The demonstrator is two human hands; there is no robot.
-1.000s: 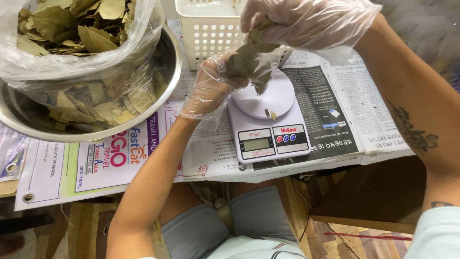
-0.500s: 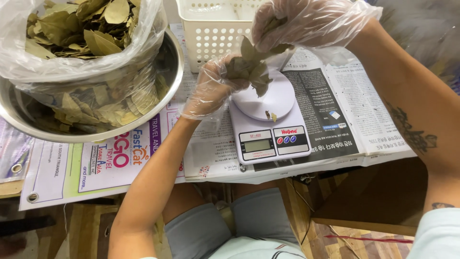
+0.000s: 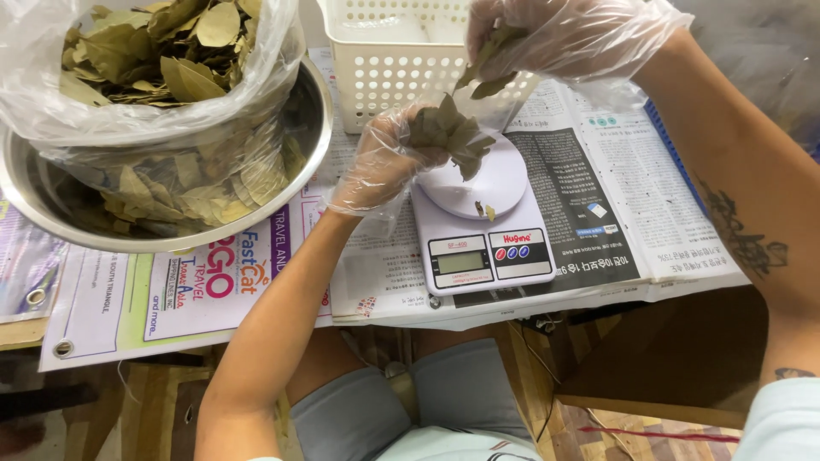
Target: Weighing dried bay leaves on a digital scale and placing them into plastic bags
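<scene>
From my feed, the left hand [image 3: 384, 162] is closed on a loose bunch of dried leaves [image 3: 448, 132] just above the white scale [image 3: 478, 222], and the right hand [image 3: 564, 38], higher up by the white basket [image 3: 401, 60], pinches a few more leaves. Risk as I see it: the baggy plastic gloves give a poor grip, so bits could slip and scatter onto the newspaper [image 3: 598, 205] (two scraps already sit on the pan). A stray elbow could also nudge the metal bowl [image 3: 51, 205] w/ the leaf bag near the table edge.

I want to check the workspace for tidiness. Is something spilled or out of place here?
Only small: two leaf bits lie loose on the scale plate, under the bunch in the left hand. Nothing else stands out.
</scene>
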